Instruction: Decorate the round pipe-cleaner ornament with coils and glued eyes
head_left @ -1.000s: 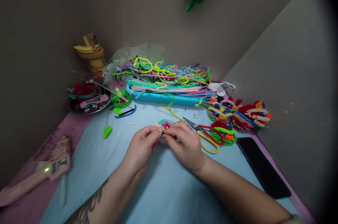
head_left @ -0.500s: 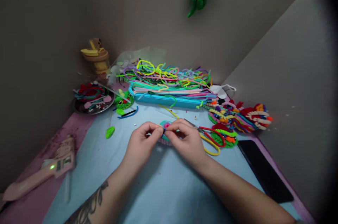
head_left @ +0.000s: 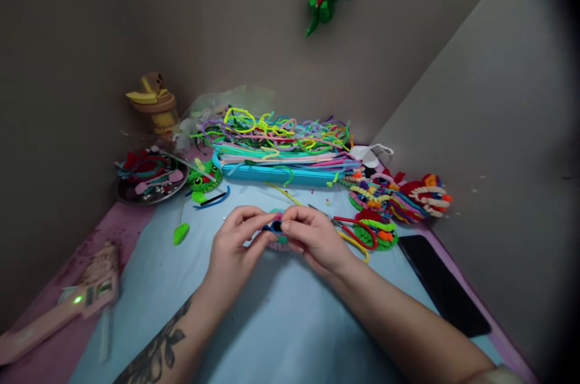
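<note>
Between the fingertips of both hands sits a small dark blue pipe cleaner (head_left: 276, 226), bent into a little loop. My left hand (head_left: 236, 244) pinches it from the left with thumb and fingers. From the right, my right hand (head_left: 317, 240) pinches the same piece. Under and behind the fingertips lies a round pipe-cleaner piece in teal, pink and lilac (head_left: 278, 246), mostly hidden by the hands. Close to my right hand are scissors with red and yellow handles (head_left: 362, 235), partly covered by that hand.
A blue tray (head_left: 285, 175) heaped with pipe cleaners stands at the back. Finished pipe-cleaner figures (head_left: 378, 230) lie on the right beside a black phone (head_left: 444, 284). At left are a pink glue gun (head_left: 58, 317), a metal bowl (head_left: 156, 197) and a green leaf-shaped piece (head_left: 181, 233).
The blue pipe cleaner, barely visible between the pinched fingertips before, now shows as a loop. My left fingers have parted slightly and my right fingers have shifted. The whole view has turned a little.
</note>
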Tool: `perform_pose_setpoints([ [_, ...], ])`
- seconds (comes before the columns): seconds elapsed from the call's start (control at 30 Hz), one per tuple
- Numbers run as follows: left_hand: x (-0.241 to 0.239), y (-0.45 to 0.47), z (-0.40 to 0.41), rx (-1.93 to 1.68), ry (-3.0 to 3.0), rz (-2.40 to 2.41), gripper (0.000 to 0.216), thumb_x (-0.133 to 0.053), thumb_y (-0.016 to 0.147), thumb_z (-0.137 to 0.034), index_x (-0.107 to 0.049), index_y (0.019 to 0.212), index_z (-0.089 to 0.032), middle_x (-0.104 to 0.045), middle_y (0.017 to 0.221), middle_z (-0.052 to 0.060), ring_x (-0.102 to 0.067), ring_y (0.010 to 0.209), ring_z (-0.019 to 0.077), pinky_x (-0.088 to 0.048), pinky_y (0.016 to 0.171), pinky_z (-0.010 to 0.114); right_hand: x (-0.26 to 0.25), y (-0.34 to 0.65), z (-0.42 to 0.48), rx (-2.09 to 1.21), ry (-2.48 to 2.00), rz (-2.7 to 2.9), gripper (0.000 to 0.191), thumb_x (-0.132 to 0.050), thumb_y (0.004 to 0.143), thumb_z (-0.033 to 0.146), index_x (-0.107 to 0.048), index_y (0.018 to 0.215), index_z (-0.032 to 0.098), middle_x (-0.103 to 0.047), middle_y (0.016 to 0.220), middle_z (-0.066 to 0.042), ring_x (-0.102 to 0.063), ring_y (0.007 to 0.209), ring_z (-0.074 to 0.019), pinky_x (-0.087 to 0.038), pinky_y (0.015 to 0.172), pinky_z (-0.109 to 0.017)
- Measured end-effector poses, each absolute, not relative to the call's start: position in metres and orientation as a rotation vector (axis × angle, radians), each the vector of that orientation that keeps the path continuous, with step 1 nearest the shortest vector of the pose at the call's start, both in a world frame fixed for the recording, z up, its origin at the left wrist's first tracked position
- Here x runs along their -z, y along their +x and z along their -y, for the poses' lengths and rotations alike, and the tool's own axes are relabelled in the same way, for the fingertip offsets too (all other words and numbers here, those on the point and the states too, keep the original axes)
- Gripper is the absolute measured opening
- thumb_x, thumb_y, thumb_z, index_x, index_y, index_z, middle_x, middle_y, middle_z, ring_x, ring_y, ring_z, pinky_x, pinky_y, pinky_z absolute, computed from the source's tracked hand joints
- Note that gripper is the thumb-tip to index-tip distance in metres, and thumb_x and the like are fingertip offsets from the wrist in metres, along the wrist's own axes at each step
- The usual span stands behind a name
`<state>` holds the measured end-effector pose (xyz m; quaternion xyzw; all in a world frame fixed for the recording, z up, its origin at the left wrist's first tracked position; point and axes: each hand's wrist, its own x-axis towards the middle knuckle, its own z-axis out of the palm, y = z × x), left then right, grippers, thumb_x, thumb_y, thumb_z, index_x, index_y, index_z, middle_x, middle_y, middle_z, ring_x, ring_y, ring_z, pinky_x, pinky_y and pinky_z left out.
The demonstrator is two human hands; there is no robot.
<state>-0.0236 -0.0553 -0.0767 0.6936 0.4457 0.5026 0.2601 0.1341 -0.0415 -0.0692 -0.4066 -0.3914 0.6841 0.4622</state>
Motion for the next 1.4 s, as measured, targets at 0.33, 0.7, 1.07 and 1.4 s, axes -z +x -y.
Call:
perform_pose_setpoints([
  [0.33, 0.072, -0.029, 0.055, -1.377, 2.090, -1.097, 0.027, -0.065, 0.077, -0.008, -0.076, 0.093, -0.026, -0.066, 0.076, 0.002, -0.062, 0.069, 0.0115, -0.048, 0.062, 0.019, 0.068, 0.133, 0.043, -1.786, -0.956, 0.947, 0.019, -0.075, 0.057, 0.026, -0.059, 0.058, 0.015, -0.050, 0.047, 0.007, -0.034, 0.037, -0.0028, -0.020, 0.037, -0.018],
  [0.7, 0.068, -0.028, 0.052, -1.270, 1.858, -1.173, 0.023, -0.071, 0.072, -0.020, -0.074, 0.095, -0.022, -0.070, 0.085, 0.004, -0.061, 0.071, 0.0140, -0.048, 0.063, 0.023, 0.066, 0.136, 0.042, -1.681, -0.959, 0.969, 0.022, -0.077, 0.059, 0.030, -0.060, 0.059, 0.016, -0.050, 0.051, 0.006, -0.035, 0.041, -0.0041, -0.024, 0.040, -0.019],
  [1.07, 0.067, -0.023, 0.053, -1.118, 1.450, -1.269, 0.016, -0.065, 0.076, -0.030, -0.069, 0.069, -0.016, -0.067, 0.069, 0.003, -0.057, 0.065, 0.0145, -0.043, 0.060, 0.022, 0.073, 0.139, 0.042, -1.293, -1.037, 1.345, 0.014, -0.069, 0.070, 0.027, -0.064, 0.063, 0.017, -0.054, 0.065, 0.002, -0.049, 0.060, -0.0103, -0.038, 0.057, -0.024],
  [1.4, 0.063, -0.029, 0.049, -1.025, 1.481, -1.285, 0.020, -0.060, 0.078, -0.031, -0.073, 0.086, -0.018, -0.072, 0.082, 0.005, -0.062, 0.070, 0.0161, -0.046, 0.064, 0.024, 0.066, 0.154, 0.035, -1.272, -1.083, 1.411, 0.016, -0.067, 0.072, 0.031, -0.063, 0.065, 0.017, -0.055, 0.064, 0.002, -0.049, 0.060, -0.0110, -0.039, 0.059, -0.025],
])
